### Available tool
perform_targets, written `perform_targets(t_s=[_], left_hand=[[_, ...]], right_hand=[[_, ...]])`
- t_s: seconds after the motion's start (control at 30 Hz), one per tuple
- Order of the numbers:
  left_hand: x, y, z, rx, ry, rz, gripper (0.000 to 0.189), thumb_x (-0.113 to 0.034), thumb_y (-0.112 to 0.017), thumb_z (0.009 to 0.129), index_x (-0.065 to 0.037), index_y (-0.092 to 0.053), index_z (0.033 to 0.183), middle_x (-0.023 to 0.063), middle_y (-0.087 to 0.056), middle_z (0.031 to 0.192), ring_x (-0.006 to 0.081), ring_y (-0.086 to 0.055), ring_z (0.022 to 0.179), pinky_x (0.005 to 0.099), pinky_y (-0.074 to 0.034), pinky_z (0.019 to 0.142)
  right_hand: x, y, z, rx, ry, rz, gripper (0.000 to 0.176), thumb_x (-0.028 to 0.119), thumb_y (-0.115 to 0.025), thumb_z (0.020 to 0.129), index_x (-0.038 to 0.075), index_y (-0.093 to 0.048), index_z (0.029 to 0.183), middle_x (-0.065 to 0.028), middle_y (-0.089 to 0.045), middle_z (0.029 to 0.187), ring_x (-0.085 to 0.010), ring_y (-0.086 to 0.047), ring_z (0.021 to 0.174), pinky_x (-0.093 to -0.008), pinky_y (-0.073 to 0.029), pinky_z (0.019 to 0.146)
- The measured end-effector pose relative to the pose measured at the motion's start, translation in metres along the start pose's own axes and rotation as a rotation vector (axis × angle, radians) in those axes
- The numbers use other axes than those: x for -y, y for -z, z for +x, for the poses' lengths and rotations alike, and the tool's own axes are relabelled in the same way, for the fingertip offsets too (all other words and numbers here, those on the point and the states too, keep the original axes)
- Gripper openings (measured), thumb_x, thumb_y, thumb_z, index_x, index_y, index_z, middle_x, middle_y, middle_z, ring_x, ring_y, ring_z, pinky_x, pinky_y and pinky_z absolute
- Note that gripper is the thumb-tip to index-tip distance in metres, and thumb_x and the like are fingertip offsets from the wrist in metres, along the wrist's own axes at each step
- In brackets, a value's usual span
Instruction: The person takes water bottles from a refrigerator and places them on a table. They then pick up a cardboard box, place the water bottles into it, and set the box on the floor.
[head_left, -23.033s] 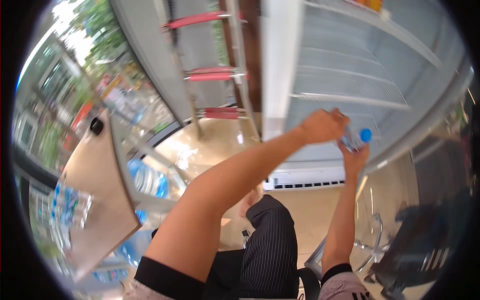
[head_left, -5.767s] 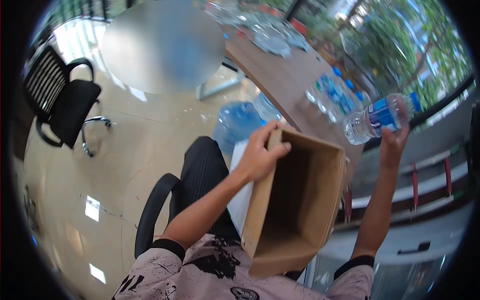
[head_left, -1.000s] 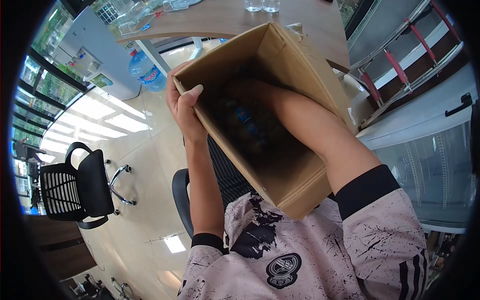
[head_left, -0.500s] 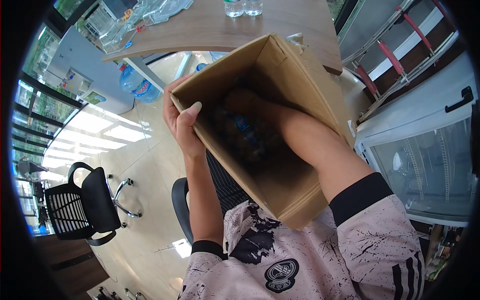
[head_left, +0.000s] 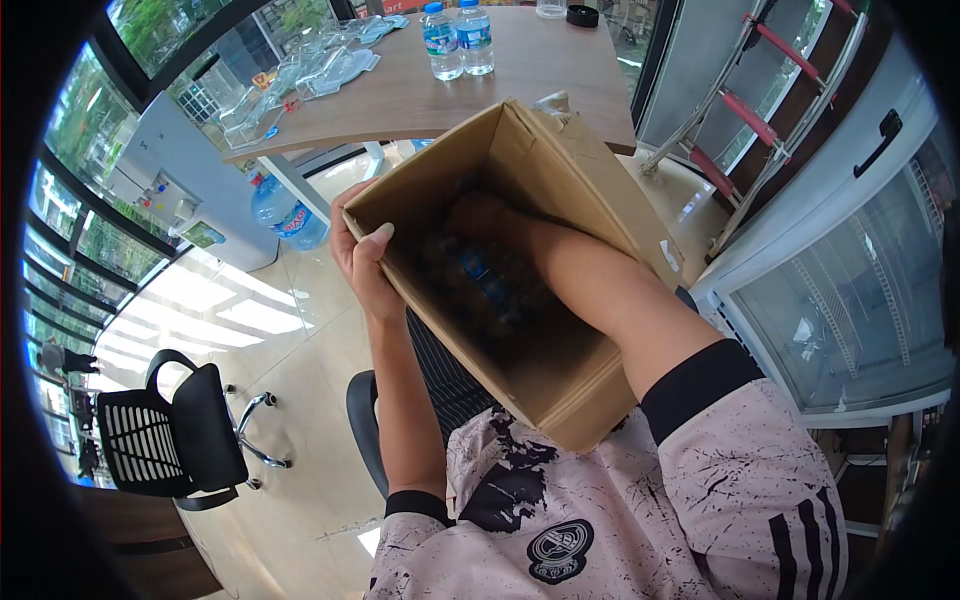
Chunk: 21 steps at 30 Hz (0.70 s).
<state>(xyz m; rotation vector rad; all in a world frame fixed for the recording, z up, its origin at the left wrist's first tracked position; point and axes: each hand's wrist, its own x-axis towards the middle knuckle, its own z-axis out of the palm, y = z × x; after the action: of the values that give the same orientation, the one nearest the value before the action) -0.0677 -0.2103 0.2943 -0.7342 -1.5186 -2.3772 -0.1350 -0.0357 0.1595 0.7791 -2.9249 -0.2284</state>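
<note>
A brown cardboard box (head_left: 600, 190) is tilted with its open top toward me. My left hand (head_left: 365, 250) grips the box's left edge, thumb on the inner side and fingers outside. My right arm reaches deep into the box; my right hand (head_left: 482, 218) is dim in the shadow, its fingers hidden. Near it, inside the box, lies a dark, blurred thing with a blue band (head_left: 480, 272), which looks like a bottle.
Two water bottles (head_left: 459, 45) and clear plastic pieces (head_left: 310, 75) are on the wooden table (head_left: 530, 75) ahead. A black chair (head_left: 175, 430) stands left, a ladder (head_left: 750, 118) and a glass-door fridge (head_left: 840, 300) right. A large water bottle (head_left: 288, 215) is under the table.
The view has tilted up, showing more of the table and both water bottles whole. My left hand still grips the box edge, and my right hand stays inside the box.
</note>
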Motion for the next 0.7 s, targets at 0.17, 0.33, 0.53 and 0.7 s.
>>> perform_targets(t_s=[0.17,0.33,0.53,0.7], left_hand=[[-0.003,0.001,-0.006,-0.006,-0.013,-0.004,0.052,-0.020,-0.053,0.063,0.006,-0.055,0.107,0.0131,-0.058,0.098,0.0185,-0.055,0.092,0.0283,-0.042,0.087],[-0.008,0.005,-0.008,-0.028,-0.007,-0.006,0.050,-0.015,-0.053,0.062,0.005,-0.055,0.107,0.0124,-0.058,0.099,0.0180,-0.055,0.094,0.0274,-0.040,0.090],[0.009,0.025,0.011,-0.126,0.073,0.058,0.047,-0.015,-0.052,0.064,0.006,-0.055,0.107,0.0119,-0.058,0.099,0.0180,-0.054,0.096,0.0276,-0.040,0.090],[0.020,0.057,0.007,-0.281,0.054,-0.044,0.049,-0.017,-0.052,0.065,0.007,-0.054,0.107,0.0121,-0.058,0.097,0.0185,-0.055,0.093,0.0283,-0.041,0.087]], right_hand=[[0.002,0.004,-0.004,-0.059,-0.011,0.008,0.022,0.015,-0.050,0.083,0.014,-0.071,0.076,-0.0090,-0.069,0.077,-0.0241,-0.068,0.077,-0.0390,-0.054,0.074],[0.007,-0.007,0.006,0.030,-0.019,0.046,0.020,0.013,-0.051,0.083,0.013,-0.071,0.089,-0.0104,-0.069,0.091,-0.0258,-0.067,0.086,-0.0401,-0.054,0.077],[0.051,0.084,0.013,0.304,0.099,0.056,0.027,0.019,-0.060,0.081,0.006,-0.067,0.103,-0.0170,-0.067,0.099,-0.0288,-0.065,0.095,-0.0410,-0.051,0.082],[0.005,0.250,0.000,0.519,0.323,0.732,0.051,0.026,-0.072,0.076,-0.001,-0.056,0.118,-0.0175,-0.067,0.101,-0.0245,-0.066,0.089,-0.0341,-0.053,0.076]])
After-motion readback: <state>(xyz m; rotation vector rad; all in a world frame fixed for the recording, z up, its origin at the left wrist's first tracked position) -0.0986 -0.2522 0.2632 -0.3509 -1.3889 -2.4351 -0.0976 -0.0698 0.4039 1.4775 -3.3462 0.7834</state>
